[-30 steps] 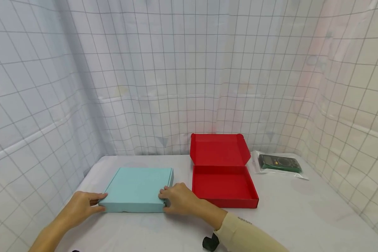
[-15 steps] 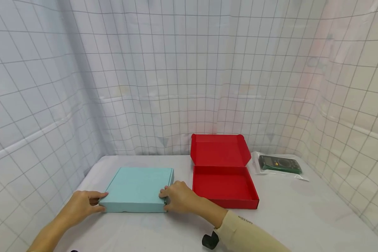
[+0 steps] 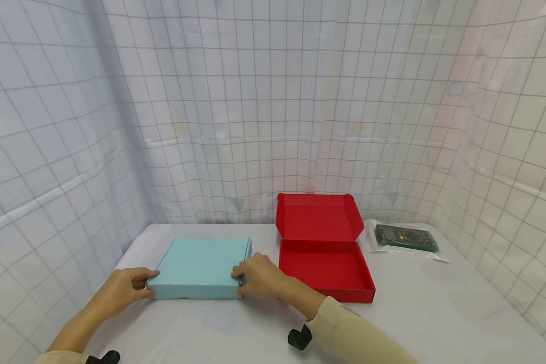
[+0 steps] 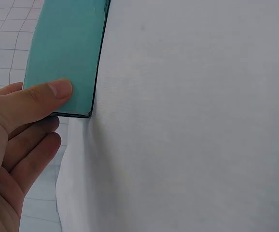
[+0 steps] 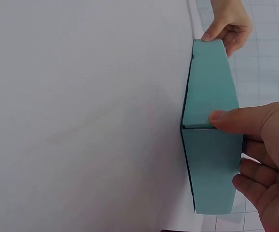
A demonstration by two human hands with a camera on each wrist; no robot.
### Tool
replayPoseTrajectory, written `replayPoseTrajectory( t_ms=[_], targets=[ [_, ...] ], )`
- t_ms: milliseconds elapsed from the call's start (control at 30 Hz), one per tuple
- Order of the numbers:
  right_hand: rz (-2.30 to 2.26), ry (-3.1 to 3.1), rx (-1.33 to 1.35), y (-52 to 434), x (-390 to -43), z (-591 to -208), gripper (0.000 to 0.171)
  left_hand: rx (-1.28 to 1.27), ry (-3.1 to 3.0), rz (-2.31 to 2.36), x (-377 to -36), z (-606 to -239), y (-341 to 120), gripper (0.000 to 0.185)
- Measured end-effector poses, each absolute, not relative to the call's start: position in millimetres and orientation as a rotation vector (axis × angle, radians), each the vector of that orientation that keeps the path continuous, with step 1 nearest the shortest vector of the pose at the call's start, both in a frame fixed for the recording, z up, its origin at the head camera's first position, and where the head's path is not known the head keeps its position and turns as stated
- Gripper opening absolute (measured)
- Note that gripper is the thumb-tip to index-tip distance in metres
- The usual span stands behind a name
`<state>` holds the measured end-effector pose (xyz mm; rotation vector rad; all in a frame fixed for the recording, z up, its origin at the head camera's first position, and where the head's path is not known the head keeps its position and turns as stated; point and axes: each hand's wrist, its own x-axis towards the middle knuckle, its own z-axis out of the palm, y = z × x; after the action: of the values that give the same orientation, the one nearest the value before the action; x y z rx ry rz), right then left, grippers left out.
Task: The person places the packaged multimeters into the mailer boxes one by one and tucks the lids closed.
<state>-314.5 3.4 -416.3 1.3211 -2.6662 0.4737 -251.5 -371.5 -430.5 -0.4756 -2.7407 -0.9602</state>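
Two hands pinch the closed teal box (image 3: 200,268) at its near corners, left hand (image 3: 120,288) and right hand (image 3: 259,275), thumbs on top. It lies flat on the white table (image 3: 418,313), left of the open red box (image 3: 323,258). Uneven thumb pressure could skew it. Its long axis runs left to right.

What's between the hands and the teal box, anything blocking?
Nothing visible. The left hand holds the teal box at its near-left corner, the right hand at its near-right corner, thumbs on the front edge; the red box sits apart.

cream sleeve (image 3: 359,338), black wrist mounts (image 3: 299,337)
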Motion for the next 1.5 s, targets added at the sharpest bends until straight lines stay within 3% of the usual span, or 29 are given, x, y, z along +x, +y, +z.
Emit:
replayPoseTrajectory(
  t_ms=[800, 1500],
  targets=[
    [0.826, -2.861, 1.008, 1.4, -368.3, -417.3, 0.045, -0.339, -2.734, -1.007, -311.1, -433.2, -366.2, 0.055],
    [0.777, -2.828, 1.073, -3.6, -371.6, -422.4, 0.045, -0.320, -2.745, -1.052, -315.9, -436.8, -373.0, 0.057]
  ],
)
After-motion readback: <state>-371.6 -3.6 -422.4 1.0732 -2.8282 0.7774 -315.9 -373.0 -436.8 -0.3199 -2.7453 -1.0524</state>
